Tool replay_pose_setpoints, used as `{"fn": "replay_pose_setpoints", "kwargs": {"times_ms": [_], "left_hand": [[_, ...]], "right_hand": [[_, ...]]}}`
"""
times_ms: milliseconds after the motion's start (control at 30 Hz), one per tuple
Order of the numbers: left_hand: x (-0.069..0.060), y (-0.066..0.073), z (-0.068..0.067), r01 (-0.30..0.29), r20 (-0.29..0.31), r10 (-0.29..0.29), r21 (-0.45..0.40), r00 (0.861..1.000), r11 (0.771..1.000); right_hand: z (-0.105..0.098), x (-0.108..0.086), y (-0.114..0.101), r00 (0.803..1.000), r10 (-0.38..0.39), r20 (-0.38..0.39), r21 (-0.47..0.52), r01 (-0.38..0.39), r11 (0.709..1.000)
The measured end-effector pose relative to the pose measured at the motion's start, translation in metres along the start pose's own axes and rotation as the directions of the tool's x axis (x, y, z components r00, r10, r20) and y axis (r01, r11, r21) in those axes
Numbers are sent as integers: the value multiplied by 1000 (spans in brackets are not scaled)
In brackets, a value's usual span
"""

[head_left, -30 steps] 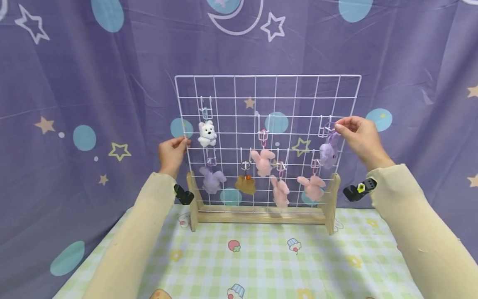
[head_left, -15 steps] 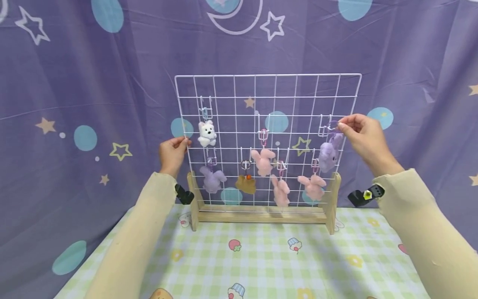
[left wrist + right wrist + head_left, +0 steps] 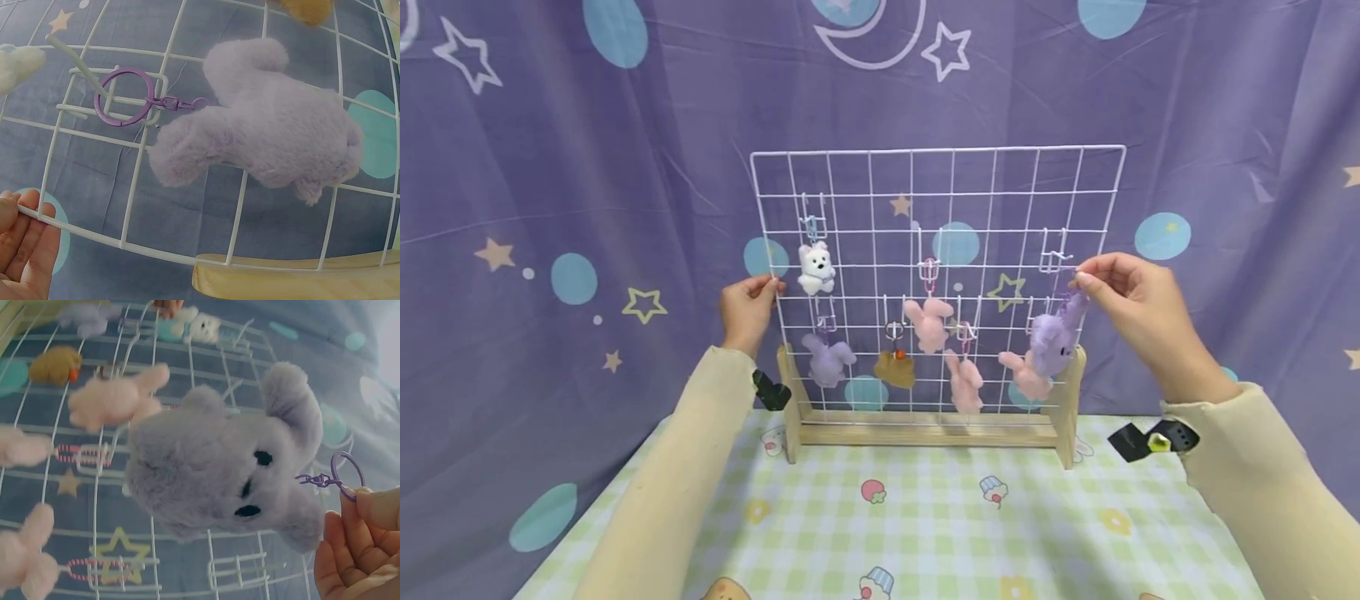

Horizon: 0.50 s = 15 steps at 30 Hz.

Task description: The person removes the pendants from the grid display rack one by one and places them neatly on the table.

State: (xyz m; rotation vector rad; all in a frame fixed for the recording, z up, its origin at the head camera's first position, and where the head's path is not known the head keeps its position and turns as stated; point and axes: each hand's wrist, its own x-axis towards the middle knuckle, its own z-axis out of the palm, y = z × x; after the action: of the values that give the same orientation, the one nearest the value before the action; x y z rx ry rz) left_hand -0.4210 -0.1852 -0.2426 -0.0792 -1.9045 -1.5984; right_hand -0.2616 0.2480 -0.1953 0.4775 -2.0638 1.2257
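My right hand (image 3: 1138, 308) pinches the purple ring (image 3: 347, 477) of a plush bunny keychain (image 3: 206, 462), which dangles by its chain in front of the rack's right side. Just above it, a white wire hook (image 3: 1054, 260) on the grid holds nothing. At the opposite edge my left hand (image 3: 748, 310) grips the frame of the white wire grid rack (image 3: 936, 151) between thumb and fingers. Near that hand, another purple plush bunny (image 3: 275, 119) hangs from its hook by a purple ring (image 3: 124, 97).
A white bear keychain (image 3: 816, 268), a brown plush (image 3: 894, 369) and several pink bunny keychains (image 3: 928, 325) hang on the grid. Its wooden base (image 3: 925, 434) stands on a green checked tablecloth (image 3: 940, 533), with a purple patterned curtain (image 3: 647, 167) behind.
The purple bunny keychain at the right has come off its hook. My right hand has drawn it down and toward me, partly over a pink bunny. My left hand stays on the frame.
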Motion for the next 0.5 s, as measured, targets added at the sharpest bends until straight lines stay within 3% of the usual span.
{"fn": "replay_pose_setpoints", "kwargs": {"times_ms": [200,500], "left_hand": [[0,-2,0,-7,2,7,2,1000,1000],[0,0,0,-1,5,1,16,1000,1000]], "right_hand": [[0,-34,-10,999,8,36,-26,-7,1000],[8,-84,-8,993,19,113,43,-24,999]]}}
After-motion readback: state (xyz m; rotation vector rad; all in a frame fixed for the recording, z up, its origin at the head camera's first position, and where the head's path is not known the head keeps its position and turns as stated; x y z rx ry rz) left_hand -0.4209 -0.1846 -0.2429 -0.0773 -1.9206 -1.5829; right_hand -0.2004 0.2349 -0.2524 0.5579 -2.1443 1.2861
